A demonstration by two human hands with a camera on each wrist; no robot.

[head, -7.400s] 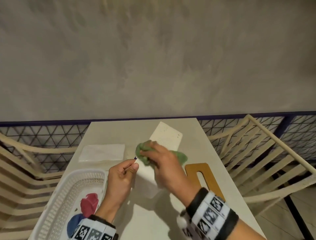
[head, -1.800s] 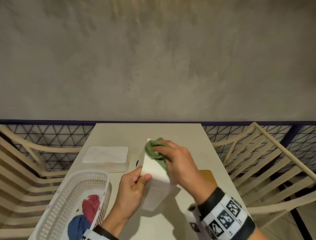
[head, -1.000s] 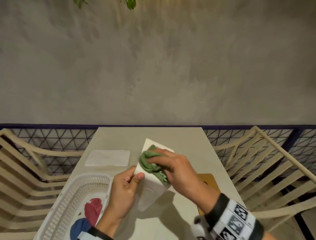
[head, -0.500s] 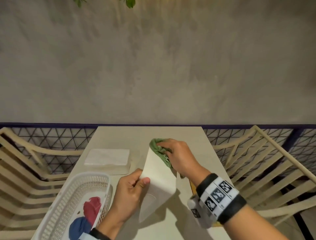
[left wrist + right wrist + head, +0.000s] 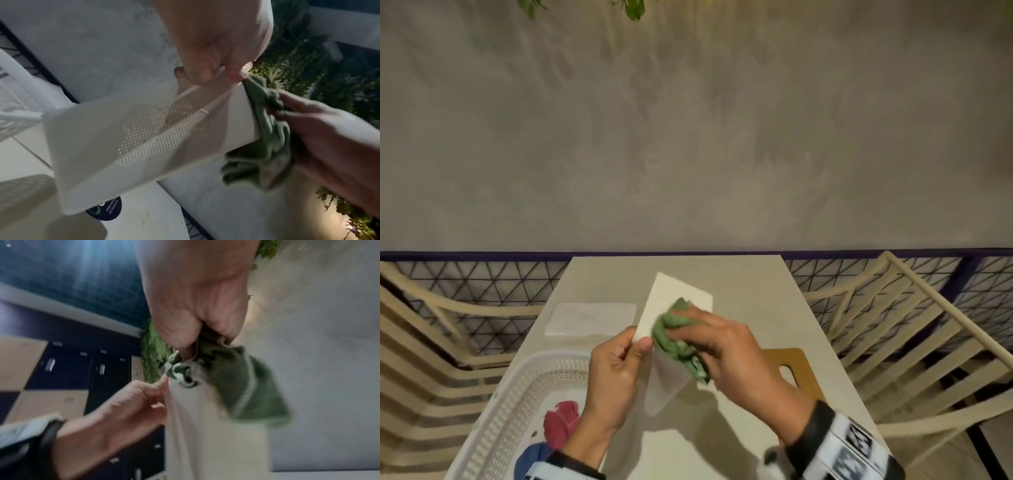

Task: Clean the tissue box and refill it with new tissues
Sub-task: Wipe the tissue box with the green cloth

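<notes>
two hands at lower centre of the head view work on the white tissue box point(image 5: 669, 315), held tilted above the table point(image 5: 750, 294). left hand point(image 5: 614, 368) pinches the box's left edge, thumb on top. right hand point(image 5: 726, 356) has fingers curled round a bunched green cloth point(image 5: 676, 337), pressed on the box's upper face (motion blur). tissue stack point(image 5: 592, 318) lies left of the box, white basket point(image 5: 496, 425) at lower left, wooden lid point(image 5: 791, 370) right.
</notes>
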